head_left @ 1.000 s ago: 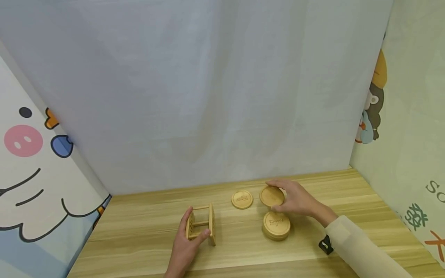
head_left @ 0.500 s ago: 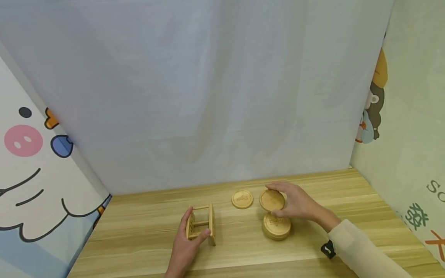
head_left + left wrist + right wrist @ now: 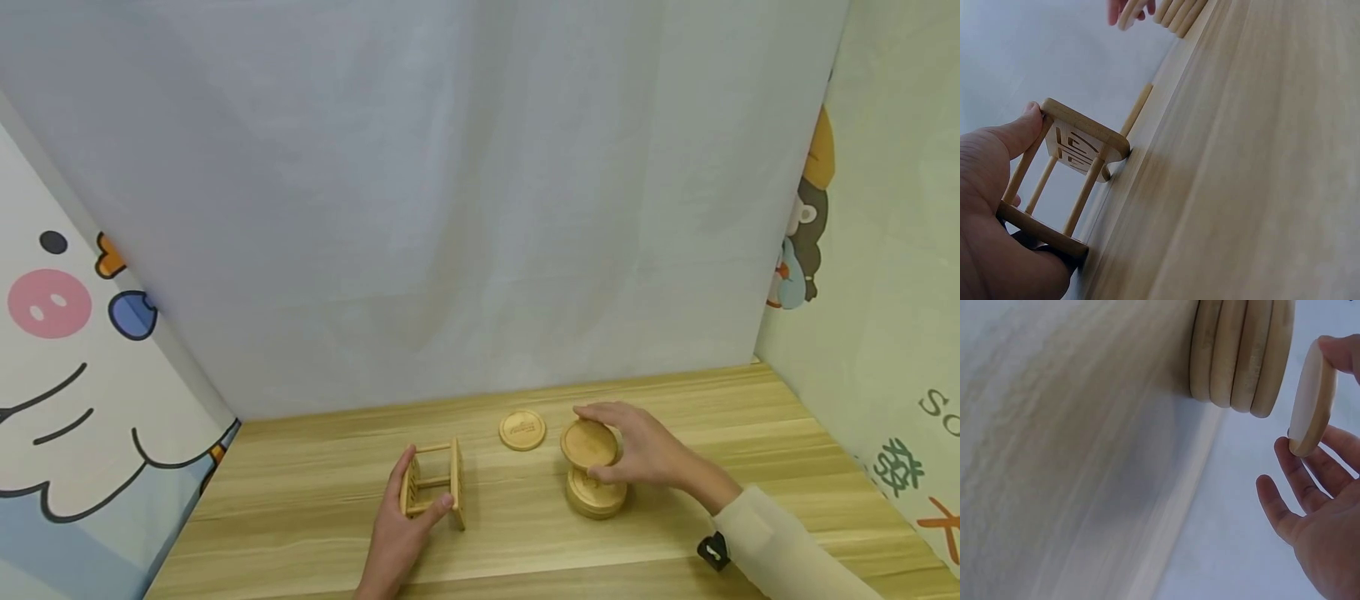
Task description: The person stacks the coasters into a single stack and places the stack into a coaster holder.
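Right hand (image 3: 647,450) sits slightly lower than in earlier frame, held disc (image 3: 588,444) pinched by rim above stack (image 3: 597,500); I see gap in right wrist view. Left hand (image 3: 401,533) stays clamped on wooden rack (image 3: 456,483) on table (image 3: 517,533). Loose disc (image 3: 522,431) lies flat nearby. I'd keep held disc level, centred over stack, pinch light, so stack doesn't skid.

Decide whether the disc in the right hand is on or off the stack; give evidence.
Off: the right wrist view shows a gap between the held disc and the stack.
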The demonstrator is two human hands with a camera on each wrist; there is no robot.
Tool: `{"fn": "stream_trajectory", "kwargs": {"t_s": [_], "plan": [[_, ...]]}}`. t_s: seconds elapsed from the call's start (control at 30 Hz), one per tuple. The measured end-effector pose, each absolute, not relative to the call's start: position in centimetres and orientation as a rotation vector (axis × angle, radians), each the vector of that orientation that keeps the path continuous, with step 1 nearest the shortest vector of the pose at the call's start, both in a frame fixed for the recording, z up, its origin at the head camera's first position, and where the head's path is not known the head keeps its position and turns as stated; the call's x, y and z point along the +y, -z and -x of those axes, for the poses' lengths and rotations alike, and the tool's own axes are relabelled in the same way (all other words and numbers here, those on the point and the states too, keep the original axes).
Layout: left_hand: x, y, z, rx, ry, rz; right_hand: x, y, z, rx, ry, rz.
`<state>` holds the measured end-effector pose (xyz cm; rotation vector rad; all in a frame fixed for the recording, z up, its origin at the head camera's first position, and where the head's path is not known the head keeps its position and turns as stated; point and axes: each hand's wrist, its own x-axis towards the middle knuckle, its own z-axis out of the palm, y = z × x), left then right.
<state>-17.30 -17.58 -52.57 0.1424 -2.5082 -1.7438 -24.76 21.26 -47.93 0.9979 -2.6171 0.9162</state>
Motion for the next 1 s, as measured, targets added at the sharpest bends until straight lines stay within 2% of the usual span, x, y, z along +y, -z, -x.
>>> {"fn": "stream_trajectory", "kwargs": {"t_s": [1.0], "plan": [[-17.5,52.5,17.1,-2.519,1.75,-0.158,21.4,48.8,23.2,-2.664,-0.887,-0.998]]}}
